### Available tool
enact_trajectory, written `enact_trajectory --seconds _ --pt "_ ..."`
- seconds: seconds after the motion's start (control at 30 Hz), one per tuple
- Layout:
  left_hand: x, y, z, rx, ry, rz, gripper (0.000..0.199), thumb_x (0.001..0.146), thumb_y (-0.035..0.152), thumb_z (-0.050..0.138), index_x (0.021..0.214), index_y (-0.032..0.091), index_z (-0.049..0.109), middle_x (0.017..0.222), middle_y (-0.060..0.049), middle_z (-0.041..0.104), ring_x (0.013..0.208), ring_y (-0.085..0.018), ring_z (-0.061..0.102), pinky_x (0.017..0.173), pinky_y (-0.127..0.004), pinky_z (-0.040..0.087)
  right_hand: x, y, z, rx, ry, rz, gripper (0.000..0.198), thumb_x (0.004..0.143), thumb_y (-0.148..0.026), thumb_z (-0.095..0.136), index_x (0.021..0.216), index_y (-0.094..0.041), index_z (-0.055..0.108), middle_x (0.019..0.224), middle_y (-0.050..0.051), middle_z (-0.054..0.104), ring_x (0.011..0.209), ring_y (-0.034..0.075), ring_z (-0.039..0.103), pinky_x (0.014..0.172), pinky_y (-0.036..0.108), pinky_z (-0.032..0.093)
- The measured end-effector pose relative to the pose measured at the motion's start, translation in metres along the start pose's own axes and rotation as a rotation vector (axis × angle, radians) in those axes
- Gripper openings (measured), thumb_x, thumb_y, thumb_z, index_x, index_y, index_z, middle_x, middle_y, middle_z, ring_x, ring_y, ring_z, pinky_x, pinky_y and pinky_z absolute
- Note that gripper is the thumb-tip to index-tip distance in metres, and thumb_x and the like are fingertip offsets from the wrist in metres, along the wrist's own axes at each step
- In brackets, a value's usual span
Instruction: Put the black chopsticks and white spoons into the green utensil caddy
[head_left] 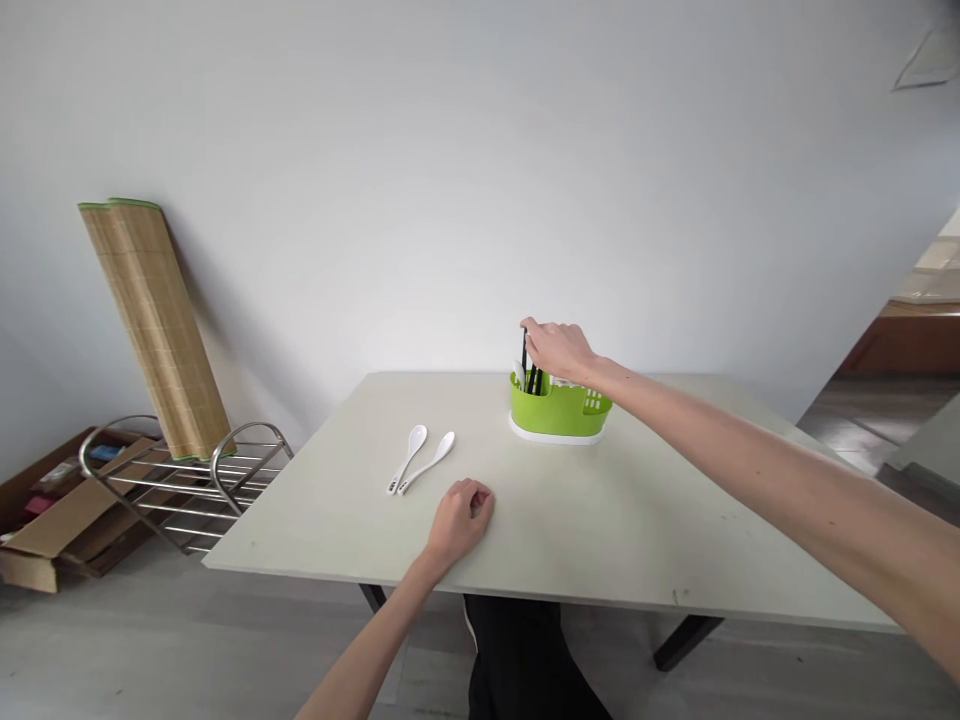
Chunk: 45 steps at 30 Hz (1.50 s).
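Right hand (559,349) above, I pinch a slim black stick (524,350) near its top, presumably because the oval green plastic caddy (556,411) holds it upright, my left hand (459,522) loosely curled on the pale tabletop (637,530).

On our pale counter (645,520) we see two white spoons (416,440) lying side by side, a green caddy (556,412) standing toward the back, and our left hand (459,518) resting loosely curled near the front edge.
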<state>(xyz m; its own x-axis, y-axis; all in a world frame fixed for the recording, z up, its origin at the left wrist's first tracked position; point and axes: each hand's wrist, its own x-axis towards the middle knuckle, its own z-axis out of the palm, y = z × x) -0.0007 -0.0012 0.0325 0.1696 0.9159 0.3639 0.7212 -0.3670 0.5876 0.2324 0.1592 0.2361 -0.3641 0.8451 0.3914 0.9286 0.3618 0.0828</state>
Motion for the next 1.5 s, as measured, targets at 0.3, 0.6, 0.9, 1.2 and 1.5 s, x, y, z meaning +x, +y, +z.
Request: enact_trajectory --seconds 0.3,0.6,0.9,1.2,1.5 --pt "0.005 0.003 0.001 0.094 0.002 0.039 0.021 0.097 0.034 0.053 0.084 0.023 0.066 0.081 -0.005 0.068 0.08 -0.023 0.062 0.076 -0.035 0.047 -0.034 0.055 -0.033 -0.109 -0.019 -0.08 0.038 0.103 -0.02 0.04 0.134 -0.02 0.062 0.121 0.014 0.077 0.095 0.028 0.071 0.077 0.034 0.042" --pt "0.005 0.002 0.003 0.106 -0.01 0.037 0.02 0.097 0.031 0.052 0.084 0.023 0.065 0.082 -0.006 0.068 0.08 -0.023 0.061 0.076 -0.036 0.046 -0.039 0.029 0.014 -0.089 -0.069 -0.256 0.035 0.101 -0.014 0.044 0.127 -0.016 0.067 0.126 0.016 0.07 0.113 0.029 0.064 0.092 0.036 0.042" --pt "0.002 0.003 0.005 0.059 -0.016 0.02 0.02 0.097 0.031 0.052 0.084 0.024 0.064 0.082 -0.006 0.068 0.081 -0.023 0.061 0.077 -0.037 0.047 0.004 0.005 0.059 -0.144 -0.105 -0.132 0.041 0.096 -0.01 0.049 0.135 -0.006 0.063 0.135 0.025 0.063 0.122 0.034 0.056 0.102 0.043 0.036" --pt "-0.001 0.001 0.004 0.011 -0.05 0.006 0.019 0.098 0.03 0.051 0.085 0.025 0.063 0.085 -0.007 0.069 0.083 -0.024 0.061 0.084 -0.041 0.049 0.041 -0.007 0.075 -0.173 -0.225 -0.174 0.031 0.093 -0.01 0.053 0.116 -0.009 0.074 0.114 0.025 0.074 0.113 0.034 0.065 0.096 0.042 0.04" --pt "0.0 0.0 0.004 0.008 -0.051 0.0 0.017 0.097 0.029 0.054 0.083 0.025 0.062 0.081 -0.004 0.067 0.08 -0.023 0.06 0.08 -0.039 0.048 0.048 -0.021 0.068 -0.109 -0.3 -0.09 0.029 0.096 -0.023 0.057 0.117 -0.019 0.075 0.115 0.018 0.076 0.103 0.032 0.072 0.081 0.036 0.048"
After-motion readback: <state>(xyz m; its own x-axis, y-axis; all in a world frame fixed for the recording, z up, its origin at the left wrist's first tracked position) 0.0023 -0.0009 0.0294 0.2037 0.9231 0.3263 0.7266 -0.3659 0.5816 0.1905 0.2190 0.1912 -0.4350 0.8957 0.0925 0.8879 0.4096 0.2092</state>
